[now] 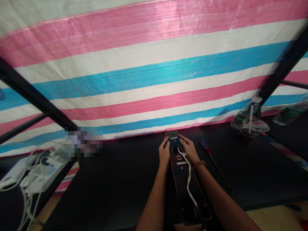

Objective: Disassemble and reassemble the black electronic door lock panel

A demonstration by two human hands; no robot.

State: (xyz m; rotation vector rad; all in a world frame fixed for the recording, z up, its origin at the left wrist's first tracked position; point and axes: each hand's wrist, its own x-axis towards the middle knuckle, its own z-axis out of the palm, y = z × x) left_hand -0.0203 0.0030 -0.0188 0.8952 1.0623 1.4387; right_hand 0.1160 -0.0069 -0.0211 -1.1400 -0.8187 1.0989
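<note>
A long, narrow dark electronic panel (181,183) points away from me over the black table, its inner side facing up. Along it runs a white cable (189,179), from a connector near the far end down to the near end. My left hand (164,150) grips the left edge near the far end, fingers closed on it. Opposite, my right hand (189,149) holds the right edge, its fingers curled at the rim. The undersides of the fingers are hidden. Right of my right hand lies a long screwdriver (214,162) with a purple and red handle.
A lidded plastic cup with a straw (252,128) and a plastic bottle (247,109) stand at the back right; another bottle (291,112) lies beyond. White power strips with cables (43,175) sit at left. A striped tarp (154,93) hangs behind the black table (115,186).
</note>
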